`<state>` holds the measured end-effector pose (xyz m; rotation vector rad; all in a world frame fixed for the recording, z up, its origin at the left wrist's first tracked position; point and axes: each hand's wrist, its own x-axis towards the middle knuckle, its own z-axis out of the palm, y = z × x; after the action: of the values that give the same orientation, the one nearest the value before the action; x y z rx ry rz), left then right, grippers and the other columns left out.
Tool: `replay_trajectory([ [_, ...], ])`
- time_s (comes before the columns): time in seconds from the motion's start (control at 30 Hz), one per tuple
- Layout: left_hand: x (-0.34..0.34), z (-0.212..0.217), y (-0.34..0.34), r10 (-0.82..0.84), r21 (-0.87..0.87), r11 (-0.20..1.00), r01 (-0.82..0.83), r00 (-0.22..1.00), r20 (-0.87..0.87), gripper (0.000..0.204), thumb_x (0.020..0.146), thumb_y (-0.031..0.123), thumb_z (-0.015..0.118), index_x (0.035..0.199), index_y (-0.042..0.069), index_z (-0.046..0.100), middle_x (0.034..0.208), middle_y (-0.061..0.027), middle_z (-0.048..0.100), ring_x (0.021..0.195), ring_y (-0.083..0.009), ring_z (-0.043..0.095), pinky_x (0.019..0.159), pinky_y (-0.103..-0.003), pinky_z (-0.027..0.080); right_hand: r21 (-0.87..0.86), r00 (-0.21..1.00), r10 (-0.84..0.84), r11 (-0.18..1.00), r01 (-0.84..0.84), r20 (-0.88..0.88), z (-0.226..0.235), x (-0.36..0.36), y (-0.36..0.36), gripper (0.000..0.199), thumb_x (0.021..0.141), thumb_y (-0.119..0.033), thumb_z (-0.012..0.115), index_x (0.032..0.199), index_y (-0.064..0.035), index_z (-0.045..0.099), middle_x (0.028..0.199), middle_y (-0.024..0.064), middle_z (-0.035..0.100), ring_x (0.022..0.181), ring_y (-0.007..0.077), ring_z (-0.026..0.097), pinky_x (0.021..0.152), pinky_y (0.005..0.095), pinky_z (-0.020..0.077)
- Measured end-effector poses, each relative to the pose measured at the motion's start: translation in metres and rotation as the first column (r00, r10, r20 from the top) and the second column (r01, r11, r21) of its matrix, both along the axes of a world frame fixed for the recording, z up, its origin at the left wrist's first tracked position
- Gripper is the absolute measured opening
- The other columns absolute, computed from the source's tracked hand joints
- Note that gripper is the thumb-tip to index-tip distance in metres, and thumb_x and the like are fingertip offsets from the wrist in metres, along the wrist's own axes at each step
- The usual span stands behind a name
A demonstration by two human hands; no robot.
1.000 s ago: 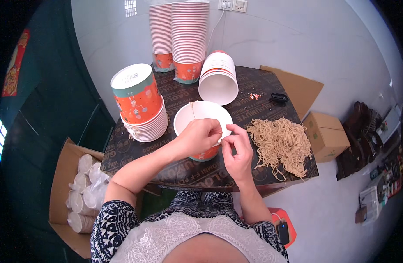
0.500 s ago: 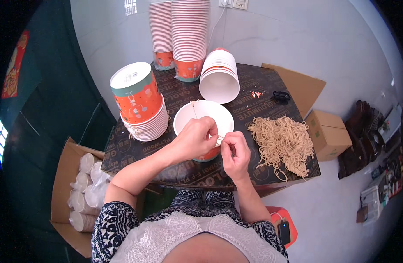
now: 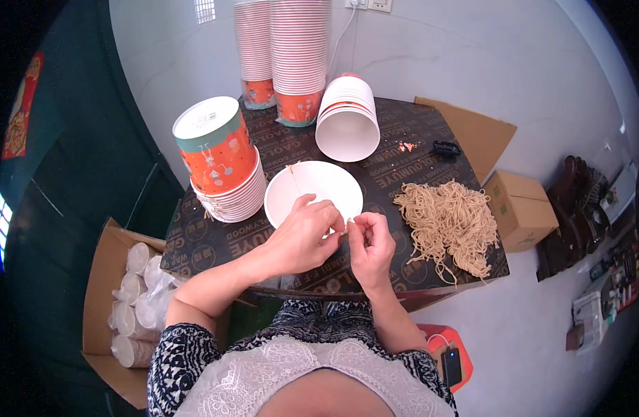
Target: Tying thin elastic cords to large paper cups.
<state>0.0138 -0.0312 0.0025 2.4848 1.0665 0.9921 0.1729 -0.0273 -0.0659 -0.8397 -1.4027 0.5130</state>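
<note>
Left hand (image 3: 302, 236) curled over the near rim of the white paper bowl (image 3: 312, 191), thumb and fingers pinched on something small and pale at the rim; too small to name. Right hand (image 3: 369, 240) just beside it, fingertips pinched on the same small piece, knuckles up, remaining fingers folded in. Fingertips of both hands meeting, almost touching, over the bowl's near-right edge.

Best done, as a judgement: keep both pinches close together and low against the rim, brace the bowl with the heel of the left hand so it cannot slide, pull slowly rather than tug.

Left forearm coming in from the lower left, bent at the elbow, wrist slightly cocked over the bowl. Right forearm rising nearly straight from below, wrist straight.

Bowl upright on the dark printed table (image 3: 403, 174), near the front edge. To its left, a leaning stack of orange paper cups (image 3: 219, 163). Behind it, a white cup stack lying on its side (image 3: 347, 118), mouth toward the camera. Farther back, two tall upright cup stacks (image 3: 285, 48) against the wall. To the right, well apart from the hands, a pile of dry noodles (image 3: 448, 222). On the floor at left, a cardboard box of white lids (image 3: 128, 292).
</note>
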Motion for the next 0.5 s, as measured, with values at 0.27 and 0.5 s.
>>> replay_trajectory([
  [0.27, 0.001, 0.001, 0.000, -0.005, -0.005, 1.000, 0.006, 0.996, 0.093, 0.007, 0.081, 0.003, 0.064, 0.085, 0.004, 0.058, 0.076, -0.0097, 0.060, 0.075, -0.0275, 0.064, 0.105, -0.054, 0.037, 0.123, 0.978, 0.034, 0.991, -0.060, 0.204, 0.010, 0.009, -0.005, 0.007, 0.085, 0.005, 0.066, 0.091, 0.0022, 0.063, 0.077, 0.0070, 0.058, 0.062, 0.0118, 0.053, 0.055, 0.0242, 0.0422],
  [0.5, 0.001, -0.005, 0.003, 0.003, 0.009, 1.000, -0.005, 0.992, 0.125, 0.004, 0.083, 0.002, 0.063, 0.084, 0.003, 0.060, 0.074, -0.0100, 0.063, 0.072, -0.0280, 0.065, 0.105, -0.053, 0.038, 0.047, 0.986, 0.075, 0.995, -0.083, 0.148, 0.011, 0.006, -0.012, 0.008, 0.085, 0.003, 0.069, 0.090, 0.0011, 0.063, 0.078, 0.0072, 0.058, 0.061, 0.0132, 0.057, 0.052, 0.0268, 0.0441],
])
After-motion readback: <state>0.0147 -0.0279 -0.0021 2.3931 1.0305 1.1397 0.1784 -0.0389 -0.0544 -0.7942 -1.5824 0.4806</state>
